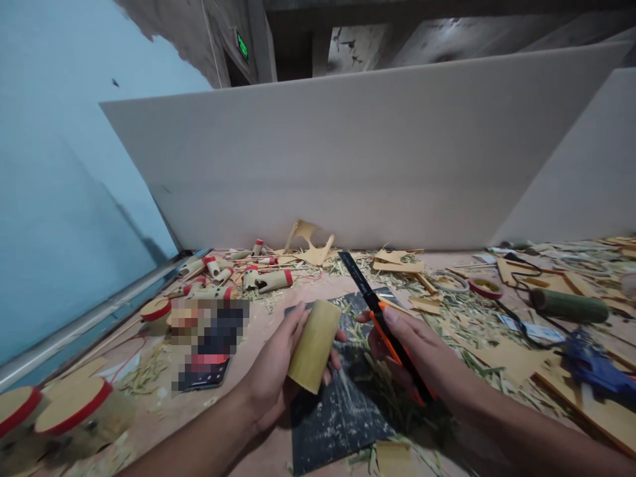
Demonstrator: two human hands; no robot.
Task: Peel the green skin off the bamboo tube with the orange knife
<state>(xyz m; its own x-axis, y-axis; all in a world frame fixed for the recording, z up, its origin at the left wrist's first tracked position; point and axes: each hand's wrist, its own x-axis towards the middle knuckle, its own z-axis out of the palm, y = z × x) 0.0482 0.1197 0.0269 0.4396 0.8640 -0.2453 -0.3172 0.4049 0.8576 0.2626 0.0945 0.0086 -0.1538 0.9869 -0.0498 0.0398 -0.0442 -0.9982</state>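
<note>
My left hand (279,364) is wrapped round a short bamboo tube (316,344), pale yellow-green and tilted, its fingertips showing past the far side. In my right hand (417,344) is an orange and black utility knife (390,334). The knife's dark blade (354,270) points up and to the left, apart from the tube. Below both hands lies a worn black cutting mat (328,424), scattered with green shavings (415,404).
At the left lie bamboo pieces with red bands (268,281), a phone (211,358) and bamboo drums (74,404). To the right are a blue glue gun (599,368), a green bamboo length (569,305), tape (485,287) and board scraps (511,361). A white panel (338,159) stands behind.
</note>
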